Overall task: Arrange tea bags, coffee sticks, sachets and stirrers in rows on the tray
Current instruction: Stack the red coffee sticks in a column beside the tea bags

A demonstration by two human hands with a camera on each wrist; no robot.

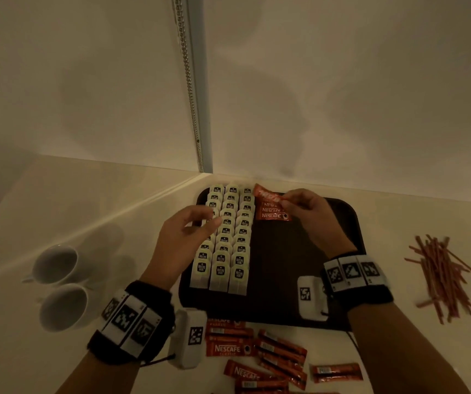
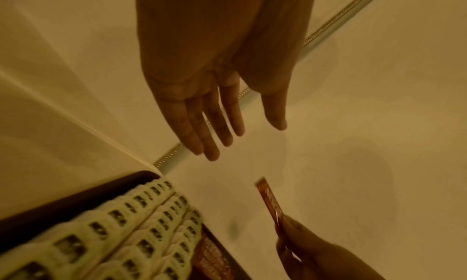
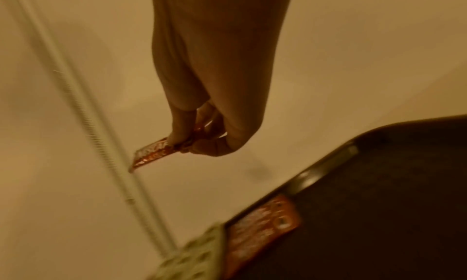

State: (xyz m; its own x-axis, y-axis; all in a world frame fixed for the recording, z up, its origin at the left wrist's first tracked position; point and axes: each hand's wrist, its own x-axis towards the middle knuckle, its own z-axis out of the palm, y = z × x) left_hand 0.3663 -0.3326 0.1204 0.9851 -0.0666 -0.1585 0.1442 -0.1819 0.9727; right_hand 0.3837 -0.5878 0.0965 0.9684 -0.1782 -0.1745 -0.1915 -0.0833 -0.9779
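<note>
A dark tray lies against the wall, with three rows of white tea bags filling its left part. To their right, at the far end, a few red coffee sticks lie stacked. My right hand pinches another red coffee stick above them; the right wrist view shows the stick between thumb and fingers. My left hand hovers over the tea bags with fingers straight, holding nothing.
Several loose coffee sticks lie on the counter in front of the tray. A heap of brown stirrers sits to the right. Two white cups stand at the left. A wall and a beaded cord are close behind.
</note>
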